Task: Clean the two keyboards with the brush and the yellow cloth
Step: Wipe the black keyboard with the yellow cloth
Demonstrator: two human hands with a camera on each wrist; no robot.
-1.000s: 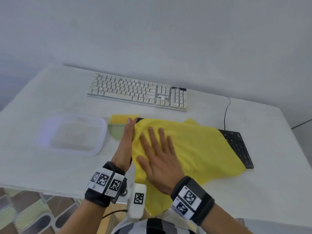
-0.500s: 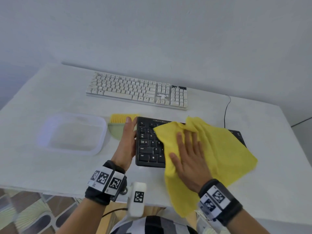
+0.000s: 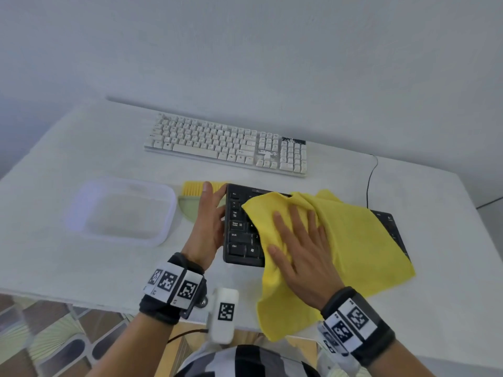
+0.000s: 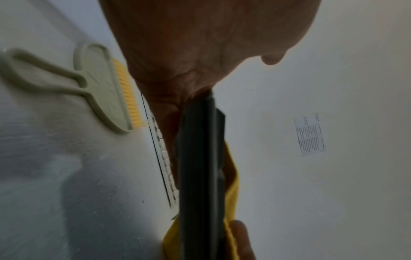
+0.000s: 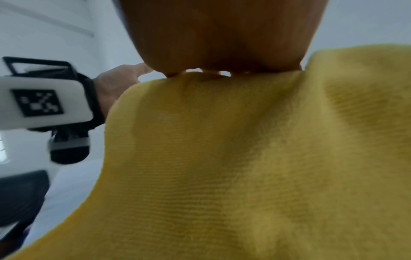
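cloth on the black keyboard, right hand flat on top

the black keyboard [image 3: 239,235] lies long-ways across the table [image 3: 54,240], left to right. the yellow cloth [image 3: 353,240] covers its middle and right part, and one end hangs over the near table edge. only the left keys of the black keyboard show. the right hand [image 3: 299,248] lies right on the cloth, so it is the nearer hand for wiping. its fingers [image 3: 296,219] are spread flat and press down; they grip nothing. i think the bare keys to the left of the cloth are the next bit to wipe, along the keyboard's long side.

the left hand [image 3: 208,227] stands at the left end of the black keyboard. its thumb and fingers curl around that end to hold it steady.

the brush [image 4: 106,91] lies just left of the black keyboard, touched by no one. the white keyboard [image 3: 226,144] lies behind the black keyboard, well apart, with nothing on it.
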